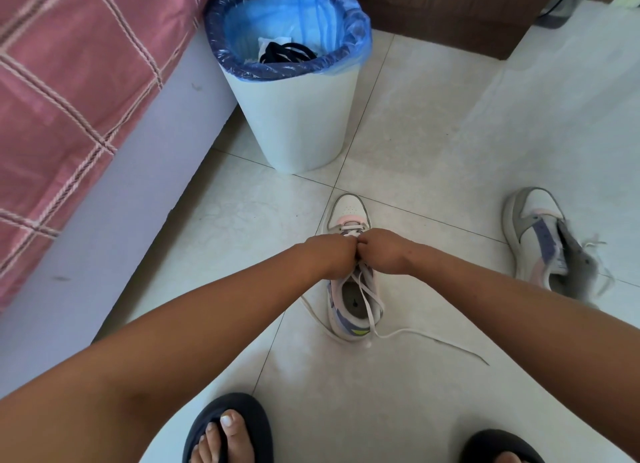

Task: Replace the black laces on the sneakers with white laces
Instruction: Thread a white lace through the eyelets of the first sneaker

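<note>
A white, pink and purple sneaker (348, 209) stands on the tiled floor, toe pointing away from me. A white lace (408, 332) is threaded through its lowest eyelets, and its loose ends trail over the heel and across the floor to the right. My left hand (329, 256) and my right hand (384, 253) meet knuckle to knuckle over the sneaker's tongue, fingers curled down onto the white lace. The fingertips are hidden. The second sneaker (540, 240) lies to the right with its tongue pulled out. Black laces (289, 53) lie in the bin.
A white bin (298, 116) with a blue liner stands just beyond the sneaker. A bed with a pink checked cover (69, 81) runs along the left. A brown cabinet (450, 8) is at the back. My feet in dark slippers (230, 428) are at the bottom.
</note>
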Motion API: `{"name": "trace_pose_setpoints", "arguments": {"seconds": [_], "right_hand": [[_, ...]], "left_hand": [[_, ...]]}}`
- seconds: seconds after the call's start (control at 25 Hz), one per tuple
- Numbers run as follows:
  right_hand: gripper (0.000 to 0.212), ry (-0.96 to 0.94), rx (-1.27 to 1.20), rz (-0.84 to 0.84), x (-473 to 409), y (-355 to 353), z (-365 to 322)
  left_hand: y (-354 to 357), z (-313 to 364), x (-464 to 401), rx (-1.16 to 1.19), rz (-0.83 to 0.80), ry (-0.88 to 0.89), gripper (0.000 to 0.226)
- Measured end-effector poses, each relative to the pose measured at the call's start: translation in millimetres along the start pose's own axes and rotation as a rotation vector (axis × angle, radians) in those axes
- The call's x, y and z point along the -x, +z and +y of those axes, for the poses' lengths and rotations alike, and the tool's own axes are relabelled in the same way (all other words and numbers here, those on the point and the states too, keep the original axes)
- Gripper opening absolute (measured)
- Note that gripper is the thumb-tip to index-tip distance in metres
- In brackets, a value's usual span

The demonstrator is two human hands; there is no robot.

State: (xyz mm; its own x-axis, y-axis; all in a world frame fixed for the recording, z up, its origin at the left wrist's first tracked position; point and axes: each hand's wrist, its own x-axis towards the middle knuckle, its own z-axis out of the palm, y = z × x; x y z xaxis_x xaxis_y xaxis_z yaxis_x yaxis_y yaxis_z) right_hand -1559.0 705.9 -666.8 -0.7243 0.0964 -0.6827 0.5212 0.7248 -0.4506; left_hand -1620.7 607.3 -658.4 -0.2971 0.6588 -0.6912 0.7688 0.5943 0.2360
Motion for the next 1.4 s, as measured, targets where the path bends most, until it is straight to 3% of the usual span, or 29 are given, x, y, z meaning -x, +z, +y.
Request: {"name": "trace_pose_setpoints", "arguments": {"seconds": [0.12,0.2,0.36,0.6,0.76,0.88,1.0,1.16,1.32,1.4], "right_hand": [[0.030,-0.003,-0.399,0.047,10,1,11],[0.030,-0.013,-0.476,0.081,14,4,16],[0.034,-0.024,-0.362,0.182,14,9,21],[0.026,-0.004,0.112,0.089,7,2,1],[0.024,-0.074,-0.108,0.164,8,5,11],[0.020,-0.043,-0.359,0.234,12,15,22],[0.021,-0.001,-0.561,0.297,17,27,28],[0.027,0.047,-0.447,0.304,18,26,24],[0.029,0.063,-0.284,0.310,10,16,12],[0.025,0.055,-0.355,0.257,5,14,14]], "left_hand": [[1,-1,1,0.063,0.038,0.047,0.029],[5,-5,2,0.118,0.088,0.085,0.029],[13,-12,10,0.259,0.197,0.129,0.025],[16,-16,8,0.321,0.226,0.145,0.021],[22,-25,15,0.494,0.280,0.168,0.010],[32,-35,21,0.649,0.331,0.139,0.024],[44,-37,23,0.730,0.387,0.079,0.017],[39,-30,17,0.774,0.394,-0.033,0.021],[21,-17,4,0.666,0.374,-0.113,0.020],[20,-16,-1,0.755,0.315,-0.126,0.021]]}}
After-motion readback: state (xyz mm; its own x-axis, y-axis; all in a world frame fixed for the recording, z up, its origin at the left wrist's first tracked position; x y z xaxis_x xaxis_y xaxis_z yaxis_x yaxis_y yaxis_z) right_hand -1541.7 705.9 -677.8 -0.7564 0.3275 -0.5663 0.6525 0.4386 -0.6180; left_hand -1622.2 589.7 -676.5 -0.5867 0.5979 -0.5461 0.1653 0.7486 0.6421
